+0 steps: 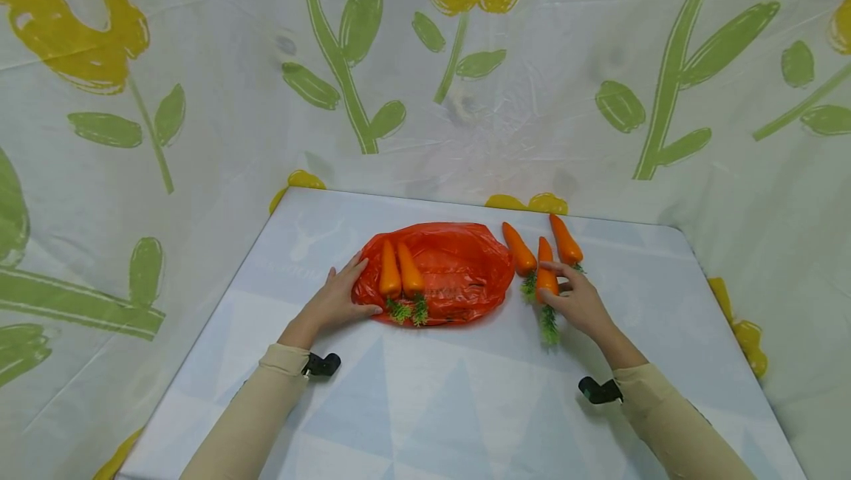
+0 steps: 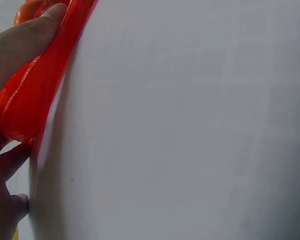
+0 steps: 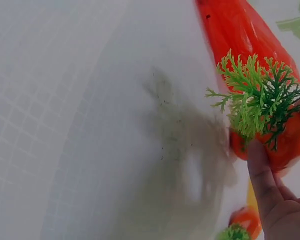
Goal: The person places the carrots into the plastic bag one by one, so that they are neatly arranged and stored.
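A red plastic bag (image 1: 459,262) lies spread on the table, its rim raised around a hollow. Two toy carrots with green leafy tops, one of them this carrot (image 1: 389,273), rest side by side at its left part. My left hand (image 1: 337,299) holds the bag's left edge, thumb at the near side and fingers behind, as the left wrist view also shows. To the right of the bag, my right hand (image 1: 578,299) pinches another carrot (image 1: 546,280) between thumb and fingers. Its leafy top (image 3: 260,95) hangs toward the near side, raised over the table with a shadow below.
Two more carrots lie on the table right of the bag: one carrot (image 1: 520,249) close to the bag's edge, the other carrot (image 1: 565,240) farther right. The pale patterned table (image 1: 459,406) ends at a flower-printed curtain (image 1: 532,96) behind.
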Demonstrator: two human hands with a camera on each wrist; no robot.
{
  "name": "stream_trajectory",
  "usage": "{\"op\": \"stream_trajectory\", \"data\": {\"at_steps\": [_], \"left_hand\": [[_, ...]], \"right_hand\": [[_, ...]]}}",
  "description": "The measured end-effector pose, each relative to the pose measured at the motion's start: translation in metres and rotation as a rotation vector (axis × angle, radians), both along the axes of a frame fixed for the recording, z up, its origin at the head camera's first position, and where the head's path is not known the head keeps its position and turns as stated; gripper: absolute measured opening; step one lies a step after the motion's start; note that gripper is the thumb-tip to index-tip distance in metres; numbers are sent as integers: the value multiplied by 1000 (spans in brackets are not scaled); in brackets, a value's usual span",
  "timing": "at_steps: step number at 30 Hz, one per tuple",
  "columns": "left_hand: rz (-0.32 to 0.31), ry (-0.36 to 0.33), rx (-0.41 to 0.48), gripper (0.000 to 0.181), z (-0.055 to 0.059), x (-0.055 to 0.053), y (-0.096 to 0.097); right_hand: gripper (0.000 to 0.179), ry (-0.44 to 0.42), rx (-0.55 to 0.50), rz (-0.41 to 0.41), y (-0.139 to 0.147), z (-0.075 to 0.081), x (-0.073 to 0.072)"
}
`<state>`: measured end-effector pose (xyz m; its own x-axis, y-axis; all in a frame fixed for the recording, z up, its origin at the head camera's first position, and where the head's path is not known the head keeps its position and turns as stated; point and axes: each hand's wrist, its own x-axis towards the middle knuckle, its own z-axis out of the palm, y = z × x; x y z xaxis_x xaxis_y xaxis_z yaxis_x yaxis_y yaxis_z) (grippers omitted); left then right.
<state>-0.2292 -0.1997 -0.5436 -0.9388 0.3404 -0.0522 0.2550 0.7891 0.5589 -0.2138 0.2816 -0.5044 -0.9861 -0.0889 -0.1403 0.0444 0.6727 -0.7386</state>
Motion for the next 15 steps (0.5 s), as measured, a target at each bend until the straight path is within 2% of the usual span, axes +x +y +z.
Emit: {"op": "stream_trajectory", "data": {"at_steps": [10, 15], "left_hand": [[-2, -24, 3, 110, 0, 2, 1], [19, -28, 16, 110, 1, 4, -2]], "right_hand": [[55, 53, -25, 35, -10, 8, 4], [54, 86, -42, 60, -18, 14, 0]]}}
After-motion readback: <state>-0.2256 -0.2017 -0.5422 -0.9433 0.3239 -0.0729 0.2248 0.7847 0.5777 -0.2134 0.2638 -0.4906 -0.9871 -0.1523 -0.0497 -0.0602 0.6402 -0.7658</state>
